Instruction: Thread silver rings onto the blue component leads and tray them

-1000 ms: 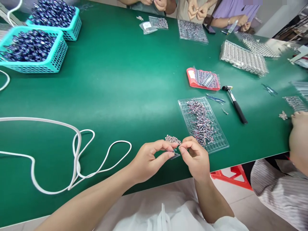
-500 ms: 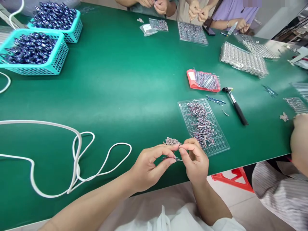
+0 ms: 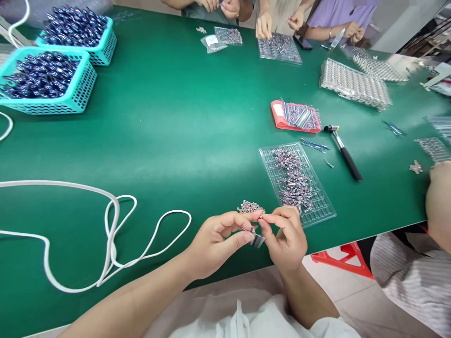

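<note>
One big green counter (image 3: 158, 126) fills most of the frame, and two blue-green baskets (image 3: 52, 107) full of shiny dark loops (image 3: 40, 75) sit on it at the upper left. Right of the middle, a clear tray (image 3: 322, 204) holds messy bunches of thin, wiry bits (image 3: 296, 180). Below it, at the lower middle, the left hand (image 3: 214, 246) and right hand (image 3: 287, 241) come close together. Smaller are the red packet (image 3: 278, 121) above the tray and the clear bag (image 3: 219, 46) near the top; each shows a white patch like a label, but no words or brand can be read. Just past the fingers lies a heap of little round bits (image 3: 249, 206). The left fingers are closed on a small striped strip (image 3: 258, 241), between the two hands. The right fingers are almost closed, tips at a tiny piece (image 3: 261, 217), but I can't tell who grips it. The step looks like lining up that piece, which seems to need a light, steady pinch.
</note>
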A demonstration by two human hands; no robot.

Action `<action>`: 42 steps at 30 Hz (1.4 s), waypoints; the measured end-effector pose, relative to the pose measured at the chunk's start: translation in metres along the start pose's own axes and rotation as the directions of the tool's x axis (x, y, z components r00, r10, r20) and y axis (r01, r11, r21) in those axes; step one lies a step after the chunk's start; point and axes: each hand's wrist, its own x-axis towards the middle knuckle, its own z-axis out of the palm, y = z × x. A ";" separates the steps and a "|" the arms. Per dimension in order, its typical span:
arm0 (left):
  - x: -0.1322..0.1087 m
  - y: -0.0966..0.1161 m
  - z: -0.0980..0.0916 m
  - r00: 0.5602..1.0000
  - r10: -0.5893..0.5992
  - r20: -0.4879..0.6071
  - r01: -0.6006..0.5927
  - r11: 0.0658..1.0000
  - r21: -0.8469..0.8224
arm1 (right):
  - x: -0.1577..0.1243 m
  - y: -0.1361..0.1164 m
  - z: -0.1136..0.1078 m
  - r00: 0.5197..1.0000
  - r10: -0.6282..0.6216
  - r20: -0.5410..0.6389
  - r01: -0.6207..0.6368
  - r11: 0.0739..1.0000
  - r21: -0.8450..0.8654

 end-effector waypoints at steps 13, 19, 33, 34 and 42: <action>0.001 0.002 0.000 0.998 -0.057 0.012 0.058 0.997 -0.049 | 0.010 -0.005 -0.008 0.993 -0.103 0.063 0.105 0.994 -0.033; 0.001 0.005 0.000 0.999 -0.024 0.023 0.023 0.999 0.044 | 0.007 -0.004 -0.008 0.996 -0.074 0.055 0.074 0.997 0.001; 0.004 0.003 0.000 0.877 0.413 0.245 -0.478 0.708 0.520 | 0.005 -0.008 -0.007 0.988 0.135 0.080 -0.151 0.959 0.238; 0.004 0.003 0.000 0.870 0.423 0.254 -0.492 0.693 0.527 | 0.005 -0.008 -0.008 0.986 0.140 0.085 -0.158 0.954 0.255; 0.005 0.005 0.001 0.836 0.449 0.314 -0.545 0.615 0.570 | 0.002 -0.005 -0.006 0.979 0.186 0.090 -0.204 0.934 0.293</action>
